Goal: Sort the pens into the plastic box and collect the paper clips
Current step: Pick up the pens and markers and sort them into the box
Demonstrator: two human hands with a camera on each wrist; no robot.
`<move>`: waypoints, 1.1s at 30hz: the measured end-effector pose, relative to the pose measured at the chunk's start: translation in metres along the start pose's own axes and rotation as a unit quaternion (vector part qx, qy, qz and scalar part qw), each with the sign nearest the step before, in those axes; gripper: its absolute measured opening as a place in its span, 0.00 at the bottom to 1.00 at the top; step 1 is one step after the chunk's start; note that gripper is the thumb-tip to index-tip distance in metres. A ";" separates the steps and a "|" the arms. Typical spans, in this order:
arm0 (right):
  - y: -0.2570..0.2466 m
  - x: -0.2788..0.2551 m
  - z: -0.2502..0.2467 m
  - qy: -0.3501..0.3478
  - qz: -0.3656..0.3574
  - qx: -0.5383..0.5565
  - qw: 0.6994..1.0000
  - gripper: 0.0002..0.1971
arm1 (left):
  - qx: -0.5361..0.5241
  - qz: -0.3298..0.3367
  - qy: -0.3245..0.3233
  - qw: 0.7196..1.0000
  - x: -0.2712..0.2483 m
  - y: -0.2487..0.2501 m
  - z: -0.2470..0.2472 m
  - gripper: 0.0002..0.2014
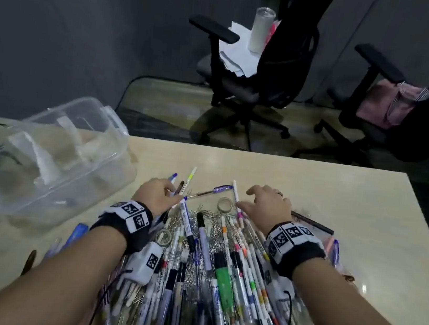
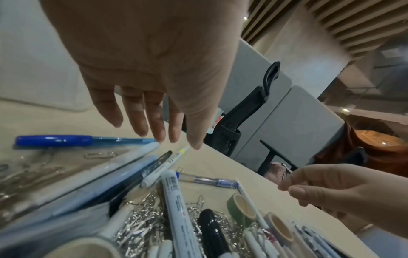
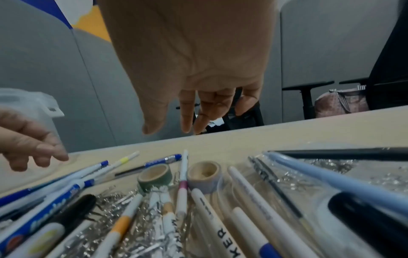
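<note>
Presently on the bench (image 1: 315, 182): one mixed heap of pens (image 1: 219, 273), markers and loose paper clips (image 1: 193, 275), fanned out between the person's forearms, with tape rolls (image 3: 204, 173) near its far edge.

Item: plastic box (image 1: 49, 155), clear, lidless as far as can be judged, standing on the bench to the left of the heap and just beside it. No pen shows inside it, so the sorting seems hardly begun. Its place close to the left hand probably keeps each carry short.

Item: stray pens at the far edge of the heap, a blue-capped pen (image 2: 55, 140) and a yellow-banded marker (image 1: 187, 183) among them, lying flat and splayed. They look easiest to take first, being clear of the tangle.

Item: paper clips, mostly under and between the pens, a few lying apart at the left (image 2: 100, 155). Clearing the pens first would likely expose them.

Item: left hand (image 1: 158, 194), palm down over the left far edge of the heap. Fingers (image 2: 134, 120) straight and slightly spread, tips just above or touching the blue-capped pen; contact is not certain. Nothing held.

Item: right hand (image 1: 267, 207), palm down over the right far edge. Fingers (image 3: 187, 111) loosely extended, hanging above the bench edge. Nothing held.
</note>
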State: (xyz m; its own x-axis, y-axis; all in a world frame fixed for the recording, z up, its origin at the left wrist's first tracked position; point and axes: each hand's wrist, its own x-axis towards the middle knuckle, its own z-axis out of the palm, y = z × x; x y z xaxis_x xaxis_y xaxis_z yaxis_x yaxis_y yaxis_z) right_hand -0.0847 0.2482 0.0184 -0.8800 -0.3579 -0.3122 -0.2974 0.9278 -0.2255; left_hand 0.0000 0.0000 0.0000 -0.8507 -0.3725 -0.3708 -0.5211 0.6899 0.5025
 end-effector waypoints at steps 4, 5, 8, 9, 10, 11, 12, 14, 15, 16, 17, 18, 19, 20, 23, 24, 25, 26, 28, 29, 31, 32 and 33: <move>0.003 0.022 0.022 -0.030 0.017 -0.036 0.999 0.26 | 0.036 -0.002 0.016 0.999 0.025 -0.002 0.013 0.13; 0.003 0.027 0.026 -0.037 0.021 -0.039 0.998 0.25 | 0.038 0.001 0.020 0.999 0.033 -0.002 0.017 0.13; 0.005 0.039 0.035 -0.045 0.029 -0.049 0.997 0.25 | 0.031 -0.013 0.023 0.999 0.049 0.001 0.023 0.15; 0.005 0.042 0.037 -0.046 0.030 -0.053 0.997 0.24 | 0.032 -0.017 0.024 0.999 0.054 0.001 0.026 0.15; 0.004 0.046 0.039 -0.047 0.030 -0.057 0.997 0.24 | 0.040 -0.020 0.024 0.999 0.058 0.002 0.028 0.15; 0.004 0.049 0.041 -0.048 0.033 -0.059 0.997 0.23 | 0.048 -0.022 0.028 0.998 0.063 0.004 0.029 0.15; 0.003 0.053 0.042 -0.047 0.034 -0.059 0.997 0.23 | 0.054 -0.026 0.031 0.998 0.065 0.006 0.031 0.15; 0.002 0.060 0.043 -0.046 0.039 -0.064 0.996 0.23 | 0.069 -0.036 0.032 0.996 0.071 0.008 0.032 0.13; 0.001 0.063 0.044 -0.046 0.041 -0.064 0.996 0.22 | 0.075 -0.038 0.032 0.996 0.072 0.009 0.032 0.12; 0.000 0.065 0.044 -0.045 0.043 -0.060 0.996 0.21 | 0.078 -0.040 0.031 0.996 0.074 0.010 0.032 0.11; 0.000 0.066 0.044 -0.046 0.045 -0.056 0.996 0.20 | 0.081 -0.036 0.030 0.996 0.075 0.010 0.031 0.10; 0.000 0.066 0.045 -0.046 0.047 -0.052 0.997 0.19 | 0.085 -0.033 0.023 0.996 0.076 0.012 0.029 0.11; -0.001 0.067 0.045 -0.047 0.050 -0.049 0.996 0.18 | 0.089 -0.029 0.016 0.995 0.077 0.013 0.027 0.11; 0.000 0.067 0.046 -0.049 0.054 -0.046 0.996 0.17 | 0.089 -0.028 0.006 0.996 0.078 0.014 0.025 0.12; -0.001 0.066 0.045 -0.042 0.065 -0.035 0.996 0.17 | 0.056 -0.026 -0.016 0.998 0.082 0.012 0.020 0.12; -0.001 0.065 0.044 -0.039 0.070 -0.026 0.996 0.16 | 0.037 -0.020 -0.020 0.999 0.081 0.012 0.018 0.12; -0.001 0.064 0.042 -0.035 0.075 -0.015 0.996 0.16 | 0.017 -0.008 -0.022 1.000 0.080 0.012 0.016 0.13; 0.001 0.062 0.039 -0.032 0.081 0.001 0.996 0.15 | -0.005 0.003 -0.024 1.000 0.079 0.013 0.012 0.12; 0.005 0.057 0.035 -0.033 0.091 0.036 0.995 0.15 | -0.048 0.026 -0.030 0.998 0.073 0.019 0.004 0.09; 0.007 0.055 0.033 -0.037 0.094 0.057 0.993 0.15 | -0.067 0.028 -0.038 0.997 0.069 0.022 0.000 0.09; 0.009 0.049 0.026 -0.037 0.100 0.108 0.988 0.13 | -0.091 0.024 -0.047 0.994 0.060 0.029 -0.007 0.10; 0.010 0.045 0.022 -0.028 0.103 0.140 0.984 0.12 | -0.110 0.018 -0.051 0.992 0.056 0.030 -0.009 0.10; 0.012 0.041 0.017 -0.016 0.103 0.172 0.980 0.12 | -0.144 0.008 -0.060 0.988 0.050 0.032 -0.011 0.09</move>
State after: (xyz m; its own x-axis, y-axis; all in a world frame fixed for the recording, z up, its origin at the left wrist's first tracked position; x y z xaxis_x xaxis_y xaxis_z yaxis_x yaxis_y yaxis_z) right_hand -0.1176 0.2430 -0.0131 -0.8948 -0.1758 -0.4104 0.0315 0.8921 -0.4507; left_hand -0.0604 -0.0037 0.0063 -0.8536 -0.2751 -0.4423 -0.5205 0.4839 0.7035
